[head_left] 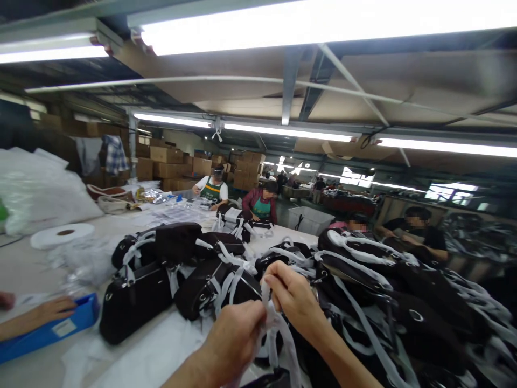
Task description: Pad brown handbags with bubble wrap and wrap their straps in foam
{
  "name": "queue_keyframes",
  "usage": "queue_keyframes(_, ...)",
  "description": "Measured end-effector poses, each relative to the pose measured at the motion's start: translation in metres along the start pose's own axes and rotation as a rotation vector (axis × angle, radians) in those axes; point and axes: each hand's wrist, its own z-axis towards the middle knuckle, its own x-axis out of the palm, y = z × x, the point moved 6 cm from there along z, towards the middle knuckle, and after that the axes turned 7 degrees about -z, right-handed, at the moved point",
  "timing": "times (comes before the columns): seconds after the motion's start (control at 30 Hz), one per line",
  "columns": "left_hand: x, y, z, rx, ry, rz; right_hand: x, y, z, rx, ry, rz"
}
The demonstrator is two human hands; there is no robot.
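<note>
1. The white strip (265, 291) could slip or twist, I judge, if the left hand (236, 334) or right hand (293, 296) eases its pinch or pulls unevenly
2. Snagging looks possible too: the black bags (135, 307) crowd close, with loose wrapping trailing among them, so a hard tug might drag neighbours along
3. The strip lies between the hands, each with fingers closed on it, the right one higher and the two nearly touching; what it wraps there, I cannot tell
4. All this is nearer the near edge of the surface (24, 269) than its far edge
</note>
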Motion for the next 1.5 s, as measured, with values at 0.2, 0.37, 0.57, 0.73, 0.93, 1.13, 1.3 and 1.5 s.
queue_keyframes(0.2, 0.027, 0.000, 0.000, -0.170, 0.137, 0.117, 0.001, -0.003, 0.007, 0.054, 0.119, 0.220)
queue_keyframes(0.37, 0.044, 0.016, -0.009, -0.098, 0.365, 0.322, 0.007, -0.016, -0.013, 0.112, 0.084, 0.372)
queue_keyframes(0.57, 0.026, 0.021, 0.006, -0.063, 0.371, 0.382, -0.003, -0.028, -0.024, 0.132, 0.002, 0.428)
queue_keyframes(0.73, 0.012, 0.032, -0.005, -0.119, 0.293, 0.347, -0.031, -0.064, -0.037, 0.247, -0.056, 0.324)
queue_keyframes(0.93, -0.020, 0.026, -0.002, 0.067, 0.227, 0.442, -0.009, -0.156, -0.102, 0.350, 0.350, 0.105)
queue_keyframes(1.13, -0.043, -0.009, 0.053, 0.268, 0.271, 0.449, 0.002, -0.173, -0.123, 0.325, 0.447, 0.223)
queue_keyframes(1.3, -0.043, -0.029, 0.072, 0.264, 0.321, 0.546, 0.000, -0.153, -0.112, 0.316, 0.298, 0.127)
queue_keyframes(1.5, -0.057, -0.022, 0.074, 0.119, 0.227, 0.419, 0.030, -0.147, -0.090, 0.161, 0.281, -0.185)
